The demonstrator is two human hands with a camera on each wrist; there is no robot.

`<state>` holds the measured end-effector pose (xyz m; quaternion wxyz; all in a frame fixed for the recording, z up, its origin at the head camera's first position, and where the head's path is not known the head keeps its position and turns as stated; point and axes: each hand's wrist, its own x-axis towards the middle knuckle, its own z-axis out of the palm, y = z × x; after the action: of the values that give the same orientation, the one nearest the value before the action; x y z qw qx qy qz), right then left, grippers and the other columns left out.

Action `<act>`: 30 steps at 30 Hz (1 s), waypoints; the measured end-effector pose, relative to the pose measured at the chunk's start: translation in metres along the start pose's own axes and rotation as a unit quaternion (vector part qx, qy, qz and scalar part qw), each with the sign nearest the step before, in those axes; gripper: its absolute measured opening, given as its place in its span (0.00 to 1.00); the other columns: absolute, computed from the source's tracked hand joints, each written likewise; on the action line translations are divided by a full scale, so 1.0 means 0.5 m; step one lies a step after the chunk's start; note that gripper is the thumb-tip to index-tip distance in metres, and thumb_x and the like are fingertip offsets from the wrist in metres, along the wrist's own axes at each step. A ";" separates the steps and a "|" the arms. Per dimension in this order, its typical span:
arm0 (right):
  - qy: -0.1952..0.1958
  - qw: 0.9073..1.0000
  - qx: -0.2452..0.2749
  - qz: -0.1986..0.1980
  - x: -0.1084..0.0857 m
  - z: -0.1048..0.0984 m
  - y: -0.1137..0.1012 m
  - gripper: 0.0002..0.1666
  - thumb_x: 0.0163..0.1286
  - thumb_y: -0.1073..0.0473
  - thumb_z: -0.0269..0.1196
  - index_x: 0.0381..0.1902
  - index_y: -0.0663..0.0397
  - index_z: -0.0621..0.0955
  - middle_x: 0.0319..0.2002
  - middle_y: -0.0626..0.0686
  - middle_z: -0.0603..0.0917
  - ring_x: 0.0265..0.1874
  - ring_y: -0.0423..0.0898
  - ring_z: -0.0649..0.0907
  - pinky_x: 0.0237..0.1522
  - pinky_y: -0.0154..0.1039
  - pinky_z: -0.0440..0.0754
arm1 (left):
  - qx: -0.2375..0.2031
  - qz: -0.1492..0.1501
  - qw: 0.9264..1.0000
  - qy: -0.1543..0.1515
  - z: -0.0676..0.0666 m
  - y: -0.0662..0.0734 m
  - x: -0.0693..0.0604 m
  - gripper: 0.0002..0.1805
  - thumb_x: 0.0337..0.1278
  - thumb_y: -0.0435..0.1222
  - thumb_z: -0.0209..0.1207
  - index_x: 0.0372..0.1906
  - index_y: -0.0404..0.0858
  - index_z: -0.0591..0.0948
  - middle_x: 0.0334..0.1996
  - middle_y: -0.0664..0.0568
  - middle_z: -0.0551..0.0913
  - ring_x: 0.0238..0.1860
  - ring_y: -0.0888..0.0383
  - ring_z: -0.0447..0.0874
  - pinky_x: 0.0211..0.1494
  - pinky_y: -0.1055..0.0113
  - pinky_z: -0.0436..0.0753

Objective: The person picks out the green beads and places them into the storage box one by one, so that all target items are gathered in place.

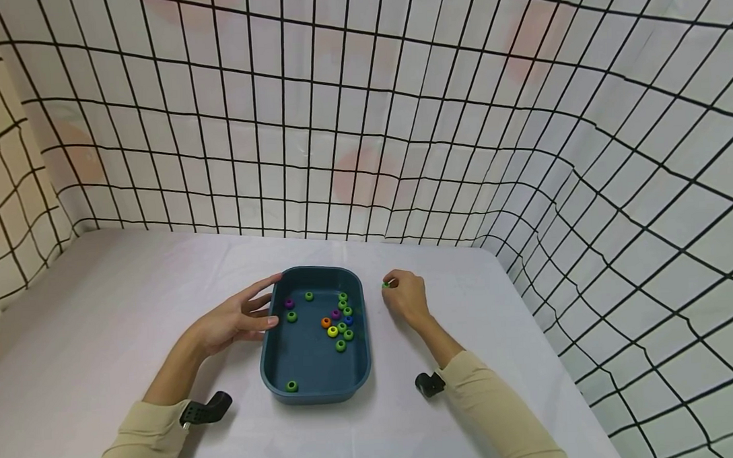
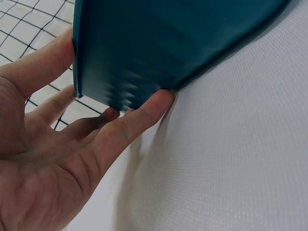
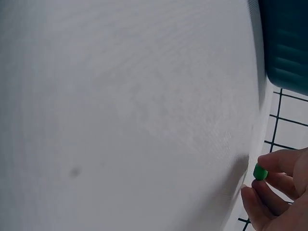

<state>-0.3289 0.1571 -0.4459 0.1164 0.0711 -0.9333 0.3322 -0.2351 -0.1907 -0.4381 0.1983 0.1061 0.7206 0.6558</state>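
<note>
A dark teal tray (image 1: 306, 366) stands on the white cloth, with several beads in it. My left hand (image 1: 230, 321) touches the tray's left side, its fingers spread and nearly straight against the outer wall (image 2: 130, 53). Right of the tray, my right hand (image 1: 407, 297) pinches a small green bead (image 3: 260, 172) between thumb and fingertips, just above the cloth. Inside the tray, green beads cluster at the right with an orange bead (image 1: 326, 322), a yellow bead (image 1: 332, 332) and a blue bead (image 1: 348, 320). A purple bead (image 1: 289, 304) lies at the upper left.
White cloth (image 1: 162, 283) covers the table around the tray. A black wire grid (image 1: 303, 137) rises behind it and along both sides. Black wrist-worn devices (image 1: 206, 409) sit at both sleeve cuffs.
</note>
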 end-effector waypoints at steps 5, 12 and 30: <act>0.015 1.000 0.008 -0.017 -0.004 -0.005 -0.005 0.10 0.62 0.64 0.65 0.40 0.59 0.88 0.32 0.57 0.88 0.35 0.54 0.84 0.41 0.50 0.81 | 0.000 0.000 1.000 0.000 0.000 -0.001 0.000 0.50 0.65 0.34 0.64 0.83 0.56 0.48 0.82 0.34 0.41 0.77 0.29 0.53 0.65 0.39 0.76; 0.034 0.997 0.029 -0.062 -0.016 -0.017 -0.033 0.09 0.59 0.63 0.66 0.38 0.56 0.88 0.29 0.55 0.87 0.30 0.50 0.82 0.35 0.42 0.79 | -0.001 0.000 1.000 0.001 0.001 -0.001 0.000 0.50 0.65 0.34 0.64 0.83 0.56 0.48 0.82 0.34 0.41 0.77 0.29 0.55 0.65 0.39 0.77; 0.017 0.990 0.066 -0.121 -0.059 -0.033 -0.116 0.08 0.64 0.60 0.68 0.40 0.54 0.88 0.34 0.54 0.89 0.35 0.49 0.85 0.40 0.44 0.85 | -0.005 0.005 1.000 -0.005 -0.002 -0.003 0.001 0.50 0.65 0.33 0.64 0.83 0.56 0.48 0.81 0.32 0.40 0.76 0.29 0.56 0.64 0.41 0.78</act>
<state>-0.2855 0.1247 -0.4063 0.1664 0.1859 -0.8916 0.3780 -0.2357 -0.1915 -0.4397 0.1988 0.1118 0.7158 0.6600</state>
